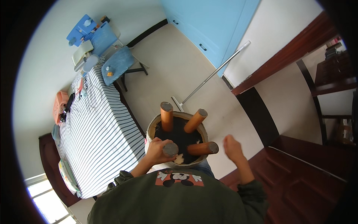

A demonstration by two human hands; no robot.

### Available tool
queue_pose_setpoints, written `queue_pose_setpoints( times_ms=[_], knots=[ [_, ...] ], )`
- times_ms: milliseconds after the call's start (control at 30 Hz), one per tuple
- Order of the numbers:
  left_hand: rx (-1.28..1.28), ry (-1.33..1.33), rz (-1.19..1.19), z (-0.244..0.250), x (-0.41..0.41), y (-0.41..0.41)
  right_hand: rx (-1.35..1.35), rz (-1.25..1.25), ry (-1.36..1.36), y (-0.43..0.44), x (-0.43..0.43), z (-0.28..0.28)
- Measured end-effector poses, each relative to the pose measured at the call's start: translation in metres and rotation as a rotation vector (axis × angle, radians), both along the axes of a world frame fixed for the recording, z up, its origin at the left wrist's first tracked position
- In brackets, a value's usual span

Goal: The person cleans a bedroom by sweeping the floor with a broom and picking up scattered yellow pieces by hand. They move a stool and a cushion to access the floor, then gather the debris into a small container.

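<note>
A round upholstered stool [179, 131] is upside down in front of my body, its wooden legs pointing up toward the camera. Black lining [179, 140] covers its underside, with a torn pale patch [179, 159] near me. My left hand [156, 151] is wrapped around the near left leg [170, 150], whose grey end faces up. Away from the stool on the right, my right hand [233, 147] hangs with its fingers curled in; nothing shows in it. Nearest to that hand is the near right leg [203, 148].
A bed with a striped sheet [103, 134] lies to the left. Beyond it are a blue-covered chair [120, 63] and a blue folding table [103, 37]. A long-handled floor squeegee [207, 79] leans on the wall past the stool. A dark red door [293, 182] is at the lower right.
</note>
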State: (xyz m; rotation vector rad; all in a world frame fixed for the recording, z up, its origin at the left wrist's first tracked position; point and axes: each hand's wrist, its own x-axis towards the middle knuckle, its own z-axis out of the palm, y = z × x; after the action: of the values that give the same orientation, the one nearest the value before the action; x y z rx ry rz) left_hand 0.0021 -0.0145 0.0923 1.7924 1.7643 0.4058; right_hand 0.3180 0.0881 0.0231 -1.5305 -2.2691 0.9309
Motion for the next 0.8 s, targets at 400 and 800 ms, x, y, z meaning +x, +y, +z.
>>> queue_pose_setpoints(
  times_ms=[400,800],
  knots=[
    [-0.035,0.017,0.015,-0.008,0.005,0.016,0.026,0.282,0.663,-0.020,-0.110,0.076],
    [0.008,0.004,0.039,-0.015,0.000,0.015,0.190,-0.373,0.417,0.032,-0.055,0.017]
  ],
)
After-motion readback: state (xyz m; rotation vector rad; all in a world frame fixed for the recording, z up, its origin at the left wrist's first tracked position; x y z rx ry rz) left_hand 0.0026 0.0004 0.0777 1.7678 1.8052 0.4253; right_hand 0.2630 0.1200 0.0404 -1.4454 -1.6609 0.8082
